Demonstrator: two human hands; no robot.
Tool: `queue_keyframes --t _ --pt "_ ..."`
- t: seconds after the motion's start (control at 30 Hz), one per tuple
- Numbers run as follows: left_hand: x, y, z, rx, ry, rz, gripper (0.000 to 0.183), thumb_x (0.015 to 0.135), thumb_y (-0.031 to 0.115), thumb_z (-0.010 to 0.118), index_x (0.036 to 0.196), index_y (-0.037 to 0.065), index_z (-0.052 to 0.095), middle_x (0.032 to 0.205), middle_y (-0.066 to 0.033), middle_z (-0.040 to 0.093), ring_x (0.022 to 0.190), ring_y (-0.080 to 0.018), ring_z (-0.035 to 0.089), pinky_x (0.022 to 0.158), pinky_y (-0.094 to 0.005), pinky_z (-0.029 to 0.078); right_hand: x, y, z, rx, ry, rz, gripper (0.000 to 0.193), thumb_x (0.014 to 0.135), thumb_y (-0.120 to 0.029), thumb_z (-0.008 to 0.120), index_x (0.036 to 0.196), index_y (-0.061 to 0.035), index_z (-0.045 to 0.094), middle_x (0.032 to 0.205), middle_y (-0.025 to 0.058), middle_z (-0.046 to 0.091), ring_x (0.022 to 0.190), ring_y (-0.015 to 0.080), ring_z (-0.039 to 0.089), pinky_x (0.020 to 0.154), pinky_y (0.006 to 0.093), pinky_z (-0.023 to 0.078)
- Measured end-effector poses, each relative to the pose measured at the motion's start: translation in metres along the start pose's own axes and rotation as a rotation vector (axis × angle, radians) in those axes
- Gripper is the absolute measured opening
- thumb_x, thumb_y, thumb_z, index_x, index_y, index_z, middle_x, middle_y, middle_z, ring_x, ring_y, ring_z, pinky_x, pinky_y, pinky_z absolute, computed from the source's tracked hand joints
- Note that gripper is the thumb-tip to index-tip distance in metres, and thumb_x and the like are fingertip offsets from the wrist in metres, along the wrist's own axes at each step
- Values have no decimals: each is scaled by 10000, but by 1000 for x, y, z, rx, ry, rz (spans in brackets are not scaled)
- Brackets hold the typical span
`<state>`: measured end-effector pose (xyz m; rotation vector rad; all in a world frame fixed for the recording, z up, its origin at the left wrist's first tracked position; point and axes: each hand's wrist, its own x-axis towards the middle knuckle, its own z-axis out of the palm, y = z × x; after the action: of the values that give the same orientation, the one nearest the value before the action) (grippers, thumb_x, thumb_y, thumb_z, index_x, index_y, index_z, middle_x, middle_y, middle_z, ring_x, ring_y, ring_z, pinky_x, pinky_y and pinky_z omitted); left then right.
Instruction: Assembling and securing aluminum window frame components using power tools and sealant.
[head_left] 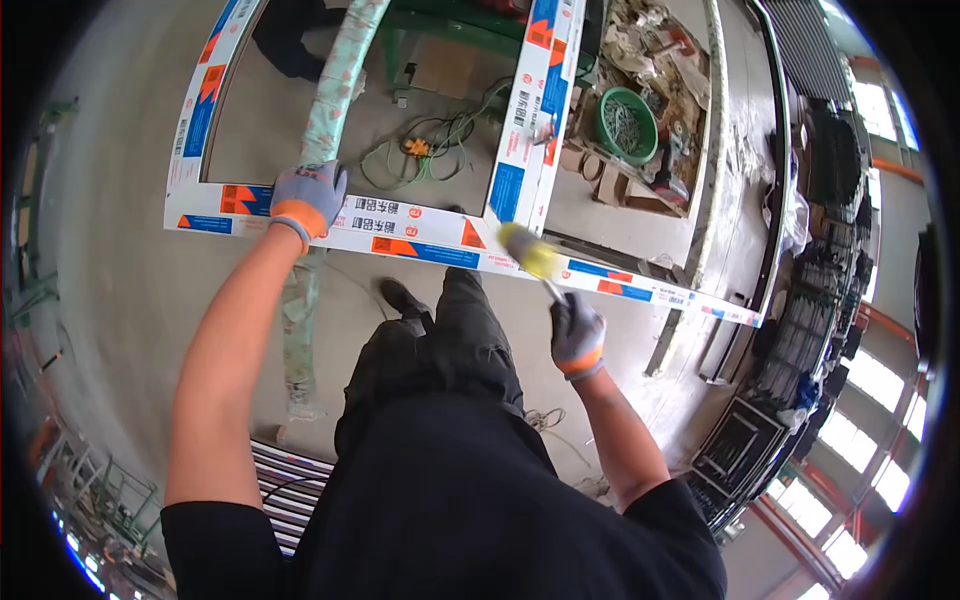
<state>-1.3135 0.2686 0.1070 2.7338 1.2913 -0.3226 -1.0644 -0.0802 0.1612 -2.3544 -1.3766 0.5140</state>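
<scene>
Laid over a wrapped bar [335,110], a film-covered frame [507,182] is steadied at left by the left hand [308,203], grip unclear; a yellow-headed mallet [528,251] is clutched in the right hand [577,335] at the near rail [405,232]. Dents could be caused by glancing blows, should the frame slip.

At upper left, your left hand [309,200] covered part of the white frame [420,235], while a green-wrapped beam [345,85] ran through its opening. Between that beam and the upright bar [520,140] you had a gap, with a tangled cable [440,150] lying below. The blurred mallet [527,250] obstructed the centre joint. Your legs [430,340] stood just under the rail; bare floor [120,200] left room at far left.
</scene>
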Motion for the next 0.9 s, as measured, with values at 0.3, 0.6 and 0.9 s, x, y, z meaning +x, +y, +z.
queue_keyframes --t 0.3,0.6,0.9 --pt "16 46 8 -160 30 -69 397 964 424 413 1020 86 613 895 -180 691 829 -366 665 781 -476 494 -6 23 -8 -160 -131 98 308 948 -351 552 860 -56 560 732 202 638 700 408 621 608 511 459" --pt "47 182 -38 -228 142 86 352 907 379 495 986 75 654 944 -152 688 919 -328 646 834 -449 487 116 44 -110 27 -104 170 317 947 -378 554 872 -70 574 760 195 656 725 407 628 623 493 472" --pt "90 200 -75 -222 -24 -21 321 840 372 560 930 90 687 946 -137 692 903 -327 644 819 -450 484 414 71 -205 186 389 -73 209 971 -236 516 921 -41 575 773 241 626 725 448 601 603 513 450"
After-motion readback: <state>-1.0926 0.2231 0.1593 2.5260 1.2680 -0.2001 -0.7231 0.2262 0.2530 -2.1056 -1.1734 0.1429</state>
